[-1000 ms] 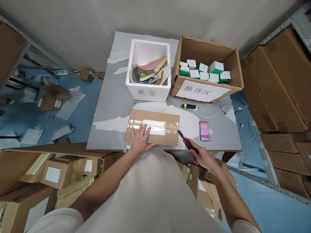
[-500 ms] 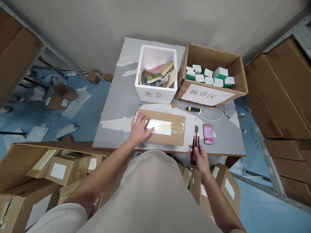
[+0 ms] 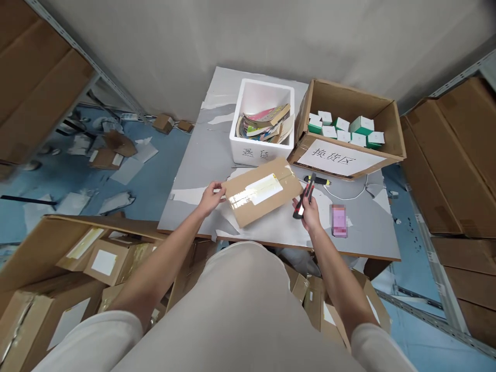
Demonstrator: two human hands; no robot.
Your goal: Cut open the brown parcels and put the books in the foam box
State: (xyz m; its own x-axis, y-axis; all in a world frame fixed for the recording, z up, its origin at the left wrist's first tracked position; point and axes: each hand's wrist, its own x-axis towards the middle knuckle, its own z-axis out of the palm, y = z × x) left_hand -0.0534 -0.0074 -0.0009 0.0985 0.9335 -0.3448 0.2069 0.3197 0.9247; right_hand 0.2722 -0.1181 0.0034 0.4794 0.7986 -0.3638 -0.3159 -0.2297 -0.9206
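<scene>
The left hand (image 3: 211,196) is gripping the left edge of a flat, taped cardboard parcel (image 3: 261,192) lying skewed on the grey worktop (image 3: 201,165); the right hand (image 3: 310,214) is clasping a red-and-black box cutter (image 3: 304,197) just beside its right edge.

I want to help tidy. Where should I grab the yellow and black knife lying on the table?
Probably take the yellow and black utility knife by the middle of its handle, from above. It lies flat on the table beside the labelled cardboard box, which blocks the far side.
</scene>
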